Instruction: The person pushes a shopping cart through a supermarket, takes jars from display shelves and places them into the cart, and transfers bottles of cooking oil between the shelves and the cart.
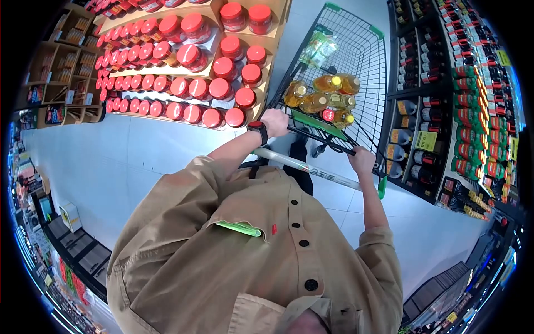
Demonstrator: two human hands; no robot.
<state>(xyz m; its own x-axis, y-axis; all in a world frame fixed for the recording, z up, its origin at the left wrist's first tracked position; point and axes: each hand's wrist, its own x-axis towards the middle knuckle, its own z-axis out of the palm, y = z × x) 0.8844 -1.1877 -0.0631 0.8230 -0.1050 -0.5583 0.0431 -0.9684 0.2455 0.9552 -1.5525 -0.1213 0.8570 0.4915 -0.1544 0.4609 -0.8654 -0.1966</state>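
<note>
- Gripping the near rim of the cart (317, 123) two-handed, beyond its white handle bar (328, 175); reads as a hold-and-guide step.
- Curling left hand (273, 123) shut round the black rim at the cart's near left corner, with a dark watch (257, 129) on that wrist.
- Closing right hand (362, 160) on the black rim at the cart's near right corner; can't tell the exact finger wrap.
- Carrying golden bottles (314, 102) bunched at the cart's near end, with a green-and-white packet (319, 49) farther in, towards its left side.
- Flanking the cart: red-lidded jars (221, 89) on the left, close to left hand; dark bottles (431, 77) on the right.
- Calling, as judged, for even force from both hands on any move, plus side clearance from jars and smooth handling to limit bottle knocks.
</note>
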